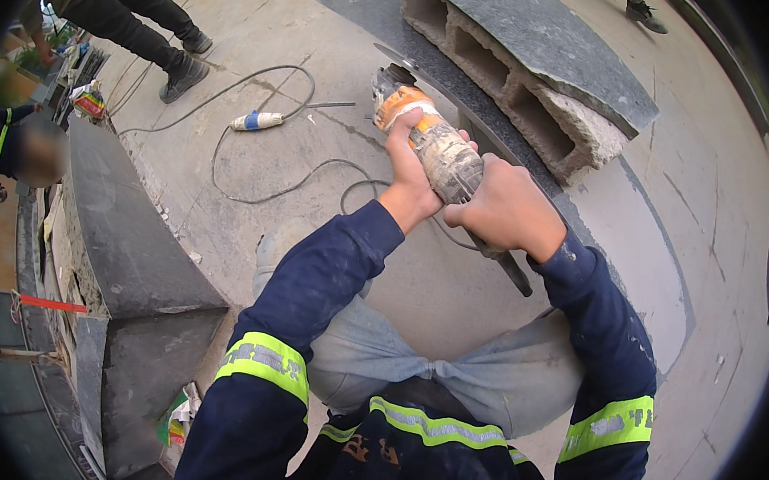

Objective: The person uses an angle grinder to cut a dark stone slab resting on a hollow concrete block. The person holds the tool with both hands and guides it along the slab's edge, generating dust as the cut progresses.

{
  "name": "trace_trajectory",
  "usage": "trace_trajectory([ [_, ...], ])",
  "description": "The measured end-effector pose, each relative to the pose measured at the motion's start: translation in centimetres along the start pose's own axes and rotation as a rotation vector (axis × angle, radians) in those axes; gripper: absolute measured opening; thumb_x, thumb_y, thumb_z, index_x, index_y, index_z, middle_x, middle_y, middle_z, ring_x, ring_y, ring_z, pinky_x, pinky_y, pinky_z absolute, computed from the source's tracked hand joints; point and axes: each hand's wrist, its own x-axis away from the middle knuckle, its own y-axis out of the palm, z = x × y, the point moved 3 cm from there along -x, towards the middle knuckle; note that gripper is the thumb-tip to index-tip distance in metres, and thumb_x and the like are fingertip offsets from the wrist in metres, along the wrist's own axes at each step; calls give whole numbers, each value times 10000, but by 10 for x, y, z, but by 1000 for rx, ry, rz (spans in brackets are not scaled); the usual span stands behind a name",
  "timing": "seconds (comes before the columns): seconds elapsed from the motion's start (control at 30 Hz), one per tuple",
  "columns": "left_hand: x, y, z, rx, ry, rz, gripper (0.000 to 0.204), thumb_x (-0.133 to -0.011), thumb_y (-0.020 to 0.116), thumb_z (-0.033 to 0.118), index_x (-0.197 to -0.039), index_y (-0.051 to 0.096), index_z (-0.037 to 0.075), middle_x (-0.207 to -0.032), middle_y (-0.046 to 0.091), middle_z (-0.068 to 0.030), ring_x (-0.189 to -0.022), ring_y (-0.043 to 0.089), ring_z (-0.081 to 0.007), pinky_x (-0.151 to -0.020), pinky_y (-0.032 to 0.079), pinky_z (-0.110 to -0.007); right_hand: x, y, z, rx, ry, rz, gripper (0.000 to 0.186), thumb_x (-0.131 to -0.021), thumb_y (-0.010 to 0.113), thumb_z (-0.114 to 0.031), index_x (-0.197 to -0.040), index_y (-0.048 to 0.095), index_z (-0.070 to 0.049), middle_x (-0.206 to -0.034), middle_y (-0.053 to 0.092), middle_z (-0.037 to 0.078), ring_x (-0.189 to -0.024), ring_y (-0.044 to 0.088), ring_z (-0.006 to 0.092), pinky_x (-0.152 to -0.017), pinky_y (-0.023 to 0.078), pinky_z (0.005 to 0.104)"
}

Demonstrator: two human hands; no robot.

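An angle grinder, its orange head coated in pale dust, is in both my hands above the concrete floor. My left hand wraps round the body just behind the head, thumb on top. Farther back, my right hand grips the rear end, where a dark cord sleeve sticks out. The head lies close to the edge of a dark stone slab; whether they touch I cannot tell. On that slab rests a hollow concrete block, with a curved grey slab on top.
A grey cable loops over the floor beside a white-and-blue connector. At the left stands a grey stone-clad edge. One person stands at the far left, another is below the edge. A shoe shows at the far right.
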Motion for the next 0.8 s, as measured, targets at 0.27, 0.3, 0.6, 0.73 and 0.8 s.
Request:
trace_trajectory([
  [0.27,-9,-2,8,18,29,22,542,-721,591,478,-1007,445,41,-831,554,-124,-756,592,-280,-665,526,-417,-14,3,0,-16,-12,-2,625,-569,740,-395,-882,564,116,-821,627,277,-813,638,391,-735,507,376],
  [0.3,-10,-2,10,15,37,26,539,-721,591,475,-1009,445,43,-831,555,-126,-755,592,-281,-664,527,-418,-16,3,-1,-21,-7,-15,624,-565,741,-392,-884,565,115,-819,629,274,-812,640,387,-735,507,375],
  [0.6,-22,-5,21,-2,84,39,531,-729,587,470,-1021,448,48,-818,561,-136,-733,600,-293,-649,528,-430,-34,4,-4,-16,6,-49,623,-553,738,-379,-896,573,115,-822,637,257,-810,644,369,-739,508,361],
  [0.73,-30,-9,25,13,74,25,521,-732,586,466,-1012,459,45,-810,565,-138,-727,603,-295,-647,527,-428,-42,6,-4,-6,2,-50,626,-556,736,-387,-892,577,116,-838,633,265,-827,642,370,-746,507,362],
  [0.8,-33,-10,27,14,84,36,519,-731,588,463,-1011,462,44,-813,565,-141,-729,603,-300,-650,529,-432,-47,8,-3,6,-9,-43,628,-556,735,-392,-889,579,117,-843,632,266,-830,641,370,-748,506,363],
])
